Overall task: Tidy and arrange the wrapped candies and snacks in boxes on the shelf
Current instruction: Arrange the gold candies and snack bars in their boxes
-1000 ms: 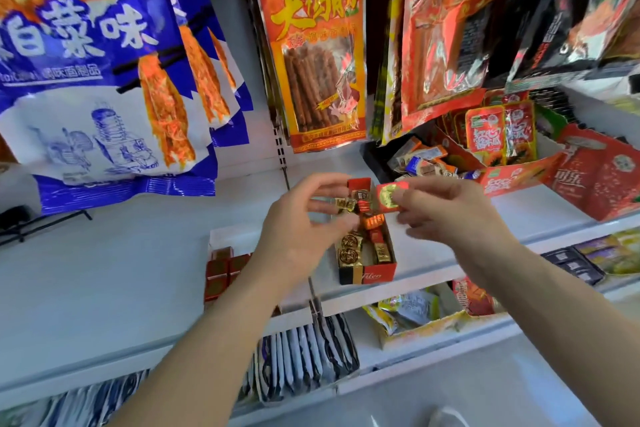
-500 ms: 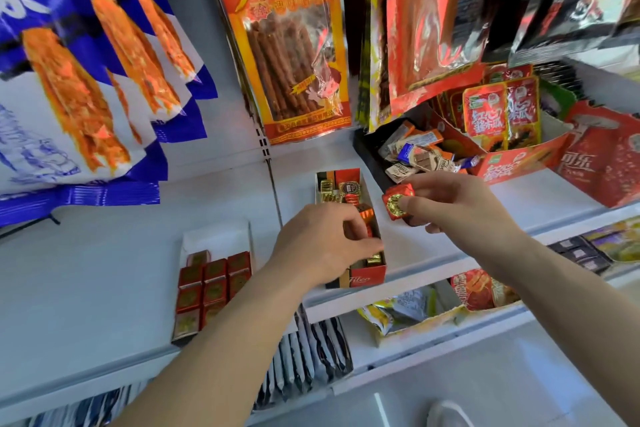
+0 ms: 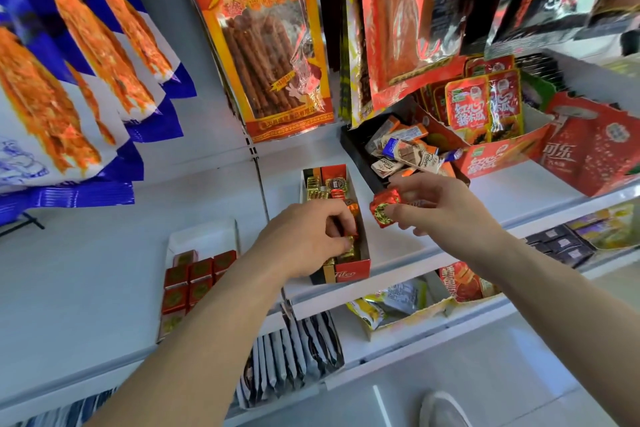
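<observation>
Since the earlier frame, both hands sit slightly lower against the shelf [image 3: 104, 288] and the view has tipped down. At far left, a white tray [image 3: 204, 239] holds rows of red square candies [image 3: 199, 276]. Next, the left hand [image 3: 304, 243] reaches into the narrow red candy box [image 3: 346, 272], its grip pinched on a gold-wrapped piece [image 3: 349, 246]. Just right of the box, the right hand [image 3: 440, 208] holds a red foil candy [image 3: 384, 210] above the shelf in a narrow fingertip grip.
</observation>
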### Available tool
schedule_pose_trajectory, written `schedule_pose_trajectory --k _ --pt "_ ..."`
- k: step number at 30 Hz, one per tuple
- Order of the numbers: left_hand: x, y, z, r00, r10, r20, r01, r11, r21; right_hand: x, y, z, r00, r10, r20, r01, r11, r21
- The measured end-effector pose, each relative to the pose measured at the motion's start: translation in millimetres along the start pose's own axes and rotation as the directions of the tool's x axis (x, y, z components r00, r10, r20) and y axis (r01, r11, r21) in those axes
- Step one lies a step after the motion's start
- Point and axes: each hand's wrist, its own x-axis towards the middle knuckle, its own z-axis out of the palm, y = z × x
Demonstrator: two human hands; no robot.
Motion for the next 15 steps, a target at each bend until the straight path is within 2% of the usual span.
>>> schedule_pose_trajectory --k 3,8,10,15 --pt "-1.2 2.4 -1.5 1.0 -0.002 0.009 0.001 0.999 0.037 -0.1 -0.9 0.4 1.0 -0.006 0.001 0.006 1.0 0.0" --pt "-1.0 6.1 4.8 0.998 -0.027 -0.064 0.029 0.999 0.027 0.2 -1.8 2.1 1.0 -0.01 0.016 0.01 1.0 0.013" --pt "1.0 5.5 7.3 0.996 -0.046 -0.081 0.043 0.998 -0.042 0.1 -2.2 2.4 1.0 -0.015 0.019 0.015 1.0 0.02" --pt "-4.0 -0.3 -10.0 0.975 -0.13 -0.183 0.053 0.925 -0.376 2.3 -5.1 0.3 0.996 -0.047 0.074 0.046 0.999 0.012"
